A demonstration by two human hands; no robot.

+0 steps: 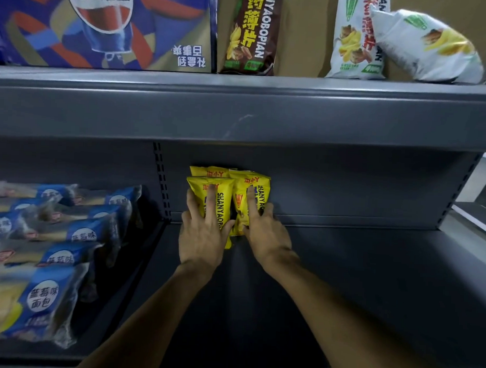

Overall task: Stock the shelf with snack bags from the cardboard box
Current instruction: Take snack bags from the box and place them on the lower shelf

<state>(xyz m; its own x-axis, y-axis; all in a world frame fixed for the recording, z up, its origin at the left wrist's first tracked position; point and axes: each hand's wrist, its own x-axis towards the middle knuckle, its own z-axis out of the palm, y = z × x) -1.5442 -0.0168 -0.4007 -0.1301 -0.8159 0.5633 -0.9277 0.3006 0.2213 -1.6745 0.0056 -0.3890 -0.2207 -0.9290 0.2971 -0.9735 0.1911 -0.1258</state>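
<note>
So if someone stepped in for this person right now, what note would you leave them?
Left hand: flat, fingers straight, pressing the front left yellow bag.
Right hand: the same on the right yellow bag.
A third yellow bag stands behind them, all at the back of the lower shelf.
Done: three bags placed.
Left: most of that shelf is bare; the cardboard box is out of view.

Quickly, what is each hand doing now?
Left hand: open, fingers pressing the left yellow bag.
Right hand: open, pressing the right yellow bag.
</note>
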